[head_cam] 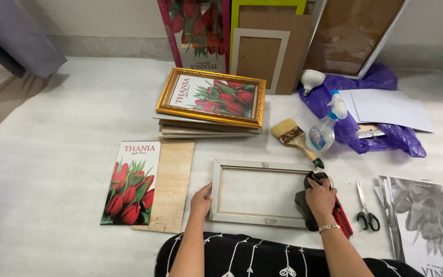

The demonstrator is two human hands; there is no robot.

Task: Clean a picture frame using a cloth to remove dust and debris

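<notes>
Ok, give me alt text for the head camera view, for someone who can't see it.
Seen from above, a person's left hand steadies a pale empty picture frame on a white surface while the right hand presses a black tool on its right edge. Around it lie scissors, a paintbrush, a spray bottle, a tulip print and stacked frames.

Gold frame stack point(210, 97), paintbrush point(292, 135), spray bottle point(325, 129), scissors point(366, 210), tulip print point(131, 182)
</notes>
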